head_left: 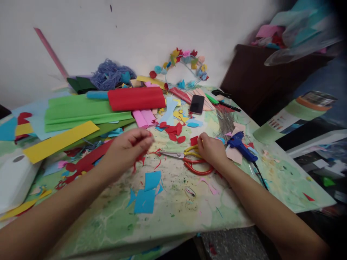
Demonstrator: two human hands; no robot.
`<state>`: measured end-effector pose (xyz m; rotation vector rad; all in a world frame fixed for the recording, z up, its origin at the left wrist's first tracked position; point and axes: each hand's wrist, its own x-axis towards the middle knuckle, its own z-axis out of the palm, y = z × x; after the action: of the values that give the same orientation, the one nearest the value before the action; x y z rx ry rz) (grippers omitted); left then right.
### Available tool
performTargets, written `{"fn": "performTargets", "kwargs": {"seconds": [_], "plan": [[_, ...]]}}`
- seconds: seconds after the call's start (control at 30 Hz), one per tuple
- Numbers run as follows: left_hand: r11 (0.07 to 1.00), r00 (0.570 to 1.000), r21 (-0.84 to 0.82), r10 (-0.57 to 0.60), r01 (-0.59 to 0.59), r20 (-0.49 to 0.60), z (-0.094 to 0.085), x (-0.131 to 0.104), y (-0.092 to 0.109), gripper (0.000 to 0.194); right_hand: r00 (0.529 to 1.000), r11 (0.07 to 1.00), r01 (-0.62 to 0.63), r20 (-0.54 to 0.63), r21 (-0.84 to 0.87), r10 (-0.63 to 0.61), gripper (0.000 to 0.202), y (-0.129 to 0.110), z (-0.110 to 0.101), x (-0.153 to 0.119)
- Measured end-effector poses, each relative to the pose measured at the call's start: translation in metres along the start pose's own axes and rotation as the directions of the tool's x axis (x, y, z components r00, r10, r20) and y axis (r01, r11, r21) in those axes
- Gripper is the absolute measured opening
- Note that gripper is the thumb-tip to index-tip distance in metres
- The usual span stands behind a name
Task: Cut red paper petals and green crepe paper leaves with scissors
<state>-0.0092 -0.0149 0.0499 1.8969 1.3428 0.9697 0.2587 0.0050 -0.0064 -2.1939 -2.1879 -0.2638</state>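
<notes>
One left hand [130, 146] and one right hand [213, 148] curl near scissors [180, 155].

Left forearm [73, 206] bare, extended over the counter's [173, 222] left side; left hand [132, 144] blurred, fingers curled toward thumb. Right forearm [260, 195] bare, crossing the near edge; right hand [213, 147] apart, fingers folded inward. Closure of both hands indeterminable.

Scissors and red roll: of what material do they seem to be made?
Scissors: grey, shiny blades, likely metal; smooth red and yellow handles, likely plastic.
Red roll: matte, with soft lengthwise folds, so probably paper, perhaps crepe; thin fabric is possible.
</notes>
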Motion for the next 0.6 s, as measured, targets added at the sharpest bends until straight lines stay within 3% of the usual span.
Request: {"fn": "performTargets", "kwargs": {"seconds": [0.07, 0.1, 0.13, 0.17, 0.23, 0.27, 0.3, 0.37, 0.4, 0.47, 0.53, 0.6], "plan": [[0.983, 0.968, -0.153, 0.133, -0.101, 0.211, 0.016, -0.016, 0.032, 0.017, 0.995, 0.989, 0.010, -0.096, 0.151, 0.005, 0.025, 0.000, -0.003, 0.001], [0.967, 0.919, -0.197, 0.218, -0.159, 0.328, 0.029, -0.026, 0.043, 0.015, 0.989, 0.965, 0.030, -0.150, 0.262, 0.010, 0.023, 0.000, -0.006, 0.003], [0.943, 0.835, -0.239, 0.318, -0.230, 0.449, 0.045, -0.035, 0.050, 0.016, 0.980, 0.921, 0.062, -0.197, 0.385, 0.017, 0.021, -0.002, -0.009, 0.005], [0.913, 0.722, -0.286, 0.405, -0.290, 0.560, 0.063, -0.045, 0.054, 0.016, 0.973, 0.852, 0.102, -0.231, 0.514, 0.023, 0.021, -0.004, -0.012, 0.007], [0.861, 0.516, -0.357, 0.505, -0.363, 0.692, 0.103, -0.060, 0.052, 0.013, 0.965, 0.657, 0.179, -0.260, 0.733, 0.028, 0.022, -0.011, -0.020, 0.011], [0.843, 0.435, -0.359, 0.520, -0.400, 0.736, 0.121, -0.065, 0.049, 0.014, 0.965, 0.557, 0.209, -0.262, 0.804, 0.018, 0.023, -0.017, -0.025, 0.013], [0.826, 0.366, -0.345, 0.520, -0.447, 0.771, 0.137, -0.068, 0.046, 0.014, 0.965, 0.469, 0.233, -0.263, 0.852, -0.001, 0.022, -0.024, -0.030, 0.015], [0.820, 0.312, -0.304, 0.487, -0.485, 0.816, 0.153, -0.067, 0.045, 0.018, 0.960, 0.347, 0.276, -0.272, 0.897, -0.060, 0.021, -0.039, -0.039, 0.016], [0.821, 0.328, -0.335, 0.509, -0.463, 0.796, 0.152, -0.064, 0.047, 0.025, 0.957, 0.304, 0.290, -0.275, 0.907, -0.092, 0.020, -0.047, -0.044, 0.016], [0.816, 0.376, -0.428, 0.565, -0.390, 0.735, 0.131, -0.053, 0.055, 0.044, 0.949, 0.238, 0.306, -0.276, 0.922, -0.150, 0.019, -0.062, -0.053, 0.016], [0.823, 0.519, -0.476, 0.566, -0.310, 0.641, 0.097, -0.041, 0.058, 0.045, 0.949, 0.115, 0.291, -0.272, 0.950, -0.161, 0.020, -0.075, -0.060, 0.014], [0.896, 0.719, -0.425, 0.379, -0.128, 0.582, 0.064, -0.029, 0.050, 0.026, 0.960, -0.057, 0.236, -0.242, 0.970, -0.143, 0.022, -0.086, -0.065, 0.013]]}}
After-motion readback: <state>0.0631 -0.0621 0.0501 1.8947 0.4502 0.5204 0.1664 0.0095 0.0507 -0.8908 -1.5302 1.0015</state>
